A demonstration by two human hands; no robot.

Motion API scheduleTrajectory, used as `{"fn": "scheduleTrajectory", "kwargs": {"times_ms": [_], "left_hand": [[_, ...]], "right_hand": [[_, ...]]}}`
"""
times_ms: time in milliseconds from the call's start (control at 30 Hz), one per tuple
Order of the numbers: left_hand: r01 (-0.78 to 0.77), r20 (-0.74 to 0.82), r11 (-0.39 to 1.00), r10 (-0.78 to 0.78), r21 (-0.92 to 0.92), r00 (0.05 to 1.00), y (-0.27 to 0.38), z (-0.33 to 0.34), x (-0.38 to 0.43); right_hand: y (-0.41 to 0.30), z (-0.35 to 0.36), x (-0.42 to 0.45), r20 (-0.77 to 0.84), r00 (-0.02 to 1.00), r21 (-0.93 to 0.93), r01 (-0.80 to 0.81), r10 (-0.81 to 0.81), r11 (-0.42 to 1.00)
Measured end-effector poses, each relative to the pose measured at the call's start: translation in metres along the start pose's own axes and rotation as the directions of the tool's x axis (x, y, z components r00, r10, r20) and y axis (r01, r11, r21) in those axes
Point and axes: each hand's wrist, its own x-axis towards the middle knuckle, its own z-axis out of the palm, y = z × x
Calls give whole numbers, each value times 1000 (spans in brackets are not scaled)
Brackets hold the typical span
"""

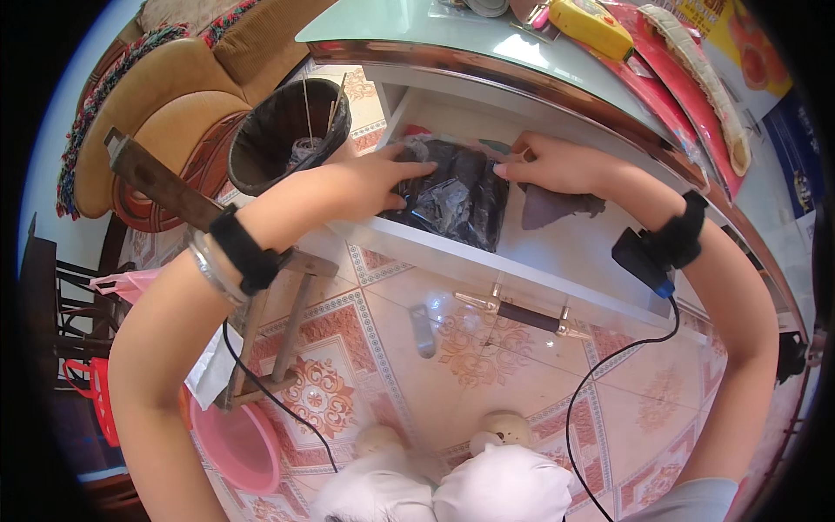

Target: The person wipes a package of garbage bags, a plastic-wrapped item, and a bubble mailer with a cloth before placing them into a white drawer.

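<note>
A bundle in black plastic wrapping (450, 196) lies inside an open white drawer (613, 254), towards its left end. My left hand (362, 186) reaches over the drawer front, its fingers spread on the bundle's left side. At the right edge of the bundle is my right hand (554, 163), thumb at the black plastic and fingers bent. Whether either hand grips the plastic or only rests on it is unclear. Below the right hand a dark grey cloth (551, 207) lies on the drawer floor. Some clear and coloured wrapping (492, 146) shows behind the bundle.
Above the drawer, a glass-topped cabinet (417, 29) holds a yellow tape measure (590, 26) and red packets (678, 98). A black-lined bin (244, 153) and wooden stool (277, 339) stand left, near a pink basin (238, 450). The drawer handle (528, 318) juts out. Cables hang from both wrists.
</note>
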Motion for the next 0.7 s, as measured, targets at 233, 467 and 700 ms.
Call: {"fn": "scheduleTrajectory", "kwargs": {"times_ms": [233,467,700], "left_hand": [[-72,-577,997,78,34,813,40,6,-79],[86,-736,995,-22,50,677,51,70,-202],[454,-705,732,-656,-508,270,41,149,-294]], "right_hand": [[-17,-9,-68,-209,970,154,157,-123,976],[-82,32,-130,-389,812,73,497,-434,865],[-131,117,-99,-157,797,107,601,-583,792]]}}
